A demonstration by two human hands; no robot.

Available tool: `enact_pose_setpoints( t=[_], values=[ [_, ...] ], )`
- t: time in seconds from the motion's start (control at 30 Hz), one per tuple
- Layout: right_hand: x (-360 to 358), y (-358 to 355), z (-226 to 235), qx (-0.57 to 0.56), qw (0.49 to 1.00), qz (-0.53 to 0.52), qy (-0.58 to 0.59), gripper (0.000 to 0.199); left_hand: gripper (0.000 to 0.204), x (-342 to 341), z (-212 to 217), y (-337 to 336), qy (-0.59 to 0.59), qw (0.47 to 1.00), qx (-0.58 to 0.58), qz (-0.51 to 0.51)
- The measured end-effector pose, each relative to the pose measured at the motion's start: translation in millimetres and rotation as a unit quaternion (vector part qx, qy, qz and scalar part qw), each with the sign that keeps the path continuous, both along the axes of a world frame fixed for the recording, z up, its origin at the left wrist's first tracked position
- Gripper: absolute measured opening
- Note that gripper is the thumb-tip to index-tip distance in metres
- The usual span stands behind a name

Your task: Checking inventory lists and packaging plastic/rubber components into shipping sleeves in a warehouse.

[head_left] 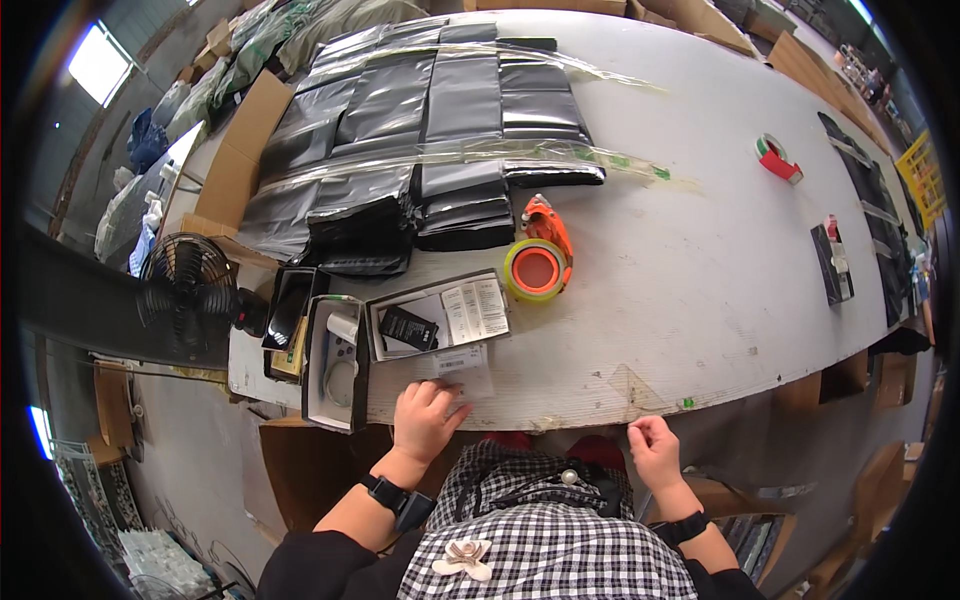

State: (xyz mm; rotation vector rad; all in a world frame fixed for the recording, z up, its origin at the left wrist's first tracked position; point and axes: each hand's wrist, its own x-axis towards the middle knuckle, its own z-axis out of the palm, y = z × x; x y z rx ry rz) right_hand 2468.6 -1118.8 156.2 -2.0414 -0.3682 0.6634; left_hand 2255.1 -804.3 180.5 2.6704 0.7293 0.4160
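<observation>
The left hand (428, 418) lies palm down, fingers spread flat, on a white paper slip (462, 368) at the near edge of the grey table (700, 290). It presses the slip and grips nothing. The right hand (652, 450) hangs just off the table edge, well apart from the slip, with its fingers curled into a loose fist. Whether it pinches anything small cannot be told.

To handle the slip well, keep the flat pressure light and slide it with the fingertips toward the table edge so that a corner overhangs and can be pinched.

Just beyond the slip lies an open shallow box (438, 314) containing a small black card and a folded leaflet. To its left stands a second open box (337, 363) with white contents. An orange tape dispenser (540, 258) sits farther back, before overlapping black bags (420, 140).

Part of the slip is hidden under the left hand. The print on the papers is too small to make out. The white items in the left box cannot be identified.
</observation>
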Motion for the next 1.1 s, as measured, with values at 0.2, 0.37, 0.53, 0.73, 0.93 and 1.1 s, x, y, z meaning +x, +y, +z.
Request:
enact_pose_setpoints(
  t=[0.2, 0.37, 0.53, 0.73, 0.93, 1.1],
  values=[
    [15, -96, -13, -0.105, 0.984, -0.094, -0.106, 0.017, 0.052, 23, -6, -32, 0.035, 0.994, 0.092, 0.042],
    [30, -199, -76, -0.221, 0.950, -0.218, -0.043, 0.020, 0.048, 33, -50, -42, 0.091, 0.953, 0.273, 0.096],
    [32, -291, -127, -0.275, 0.856, -0.428, -0.091, 0.028, 0.031, 98, -41, -66, 0.145, 0.909, 0.383, -0.080],
    [42, -385, -156, -0.257, 0.782, -0.561, 0.085, 0.047, 0.025, 237, -67, -195, 0.051, 0.922, 0.222, -0.314],
    [140, -469, -182, -0.111, 0.758, -0.642, 0.023, 0.081, 0.023, 356, -109, -376, 0.031, 0.849, 0.098, -0.519],
    [227, -504, -182, 0.070, 0.668, -0.735, 0.089, 0.102, 0.025, 432, -157, -564, 0.023, 0.763, 0.080, -0.641]
  ],
)
